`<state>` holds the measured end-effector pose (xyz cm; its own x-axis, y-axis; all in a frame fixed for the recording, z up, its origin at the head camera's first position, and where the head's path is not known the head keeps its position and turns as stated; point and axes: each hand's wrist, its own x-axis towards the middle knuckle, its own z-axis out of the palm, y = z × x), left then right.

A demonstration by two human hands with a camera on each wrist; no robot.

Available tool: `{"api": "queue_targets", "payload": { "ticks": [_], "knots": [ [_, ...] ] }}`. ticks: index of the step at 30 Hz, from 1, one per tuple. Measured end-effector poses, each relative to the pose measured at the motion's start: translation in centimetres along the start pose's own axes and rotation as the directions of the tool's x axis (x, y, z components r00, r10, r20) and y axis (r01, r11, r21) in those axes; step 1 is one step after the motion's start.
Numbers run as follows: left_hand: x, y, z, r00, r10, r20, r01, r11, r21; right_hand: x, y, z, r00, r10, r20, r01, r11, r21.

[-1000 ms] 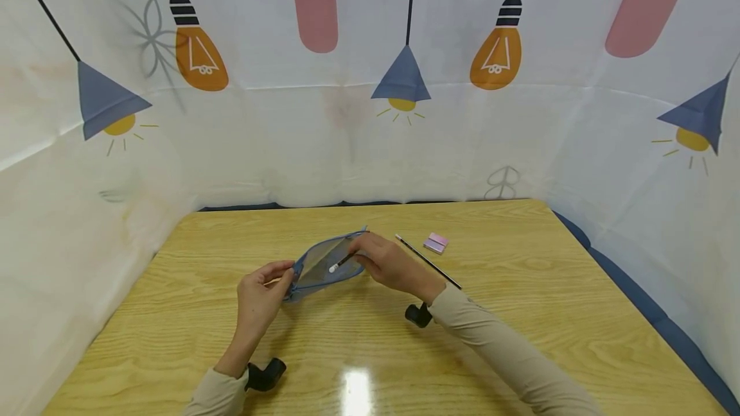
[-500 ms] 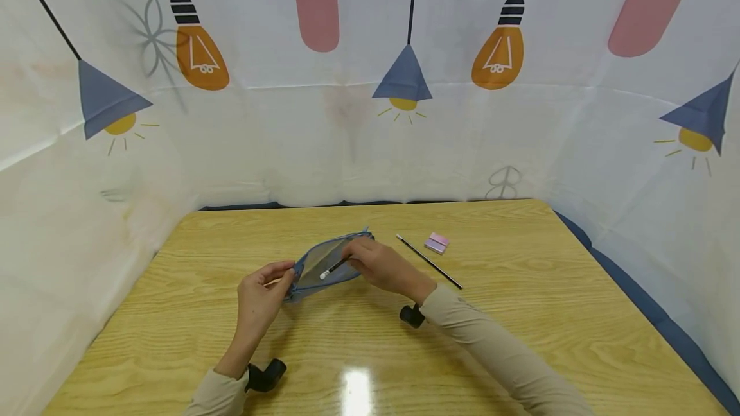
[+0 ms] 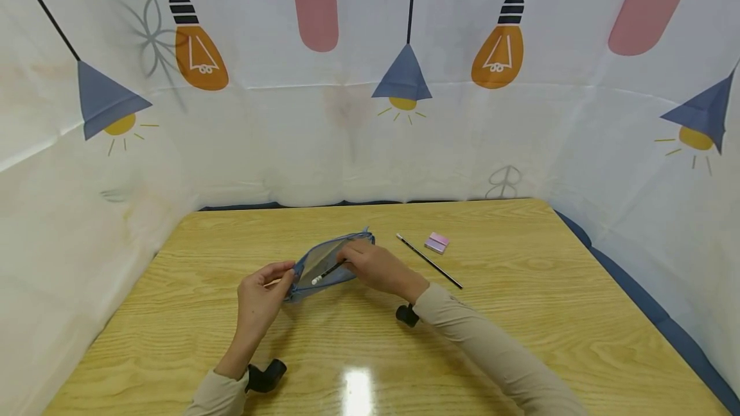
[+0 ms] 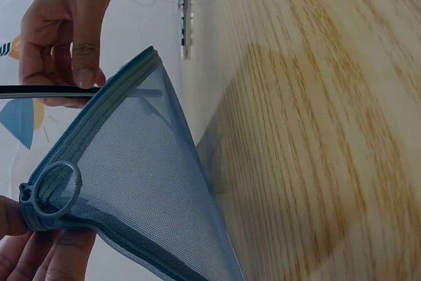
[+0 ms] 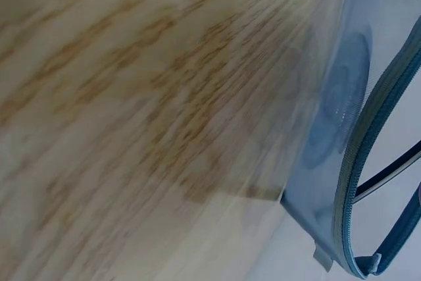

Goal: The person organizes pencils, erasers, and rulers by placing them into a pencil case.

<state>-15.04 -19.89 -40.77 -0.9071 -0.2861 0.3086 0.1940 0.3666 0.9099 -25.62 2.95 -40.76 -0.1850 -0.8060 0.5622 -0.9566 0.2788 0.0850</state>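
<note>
My right hand pinches a pencil slanting at the mouth of a mesh pouch, eraser end leftward; my left hand grips the pouch; table either side.

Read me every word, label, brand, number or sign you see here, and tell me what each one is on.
There is no text I can read.
Pouch: no lettering shows.
Held pencil: any print is too small to read.
Pencil on the table: any print is too small to read.
Pink block: too small to tell.
Cloth: drawings, no words.
</note>
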Motion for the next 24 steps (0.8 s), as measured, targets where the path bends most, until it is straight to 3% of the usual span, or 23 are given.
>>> {"api": "queue_targets", "payload": {
  "ticks": [24],
  "knots": [
    [0.1,-0.2,0.1,1.0,-0.002,0.02,0.003,0.999,-0.045,0.6,0.4,1.4,0.991,0.064,0.121,-0.057,0.997,-0.057]
  ]
}}
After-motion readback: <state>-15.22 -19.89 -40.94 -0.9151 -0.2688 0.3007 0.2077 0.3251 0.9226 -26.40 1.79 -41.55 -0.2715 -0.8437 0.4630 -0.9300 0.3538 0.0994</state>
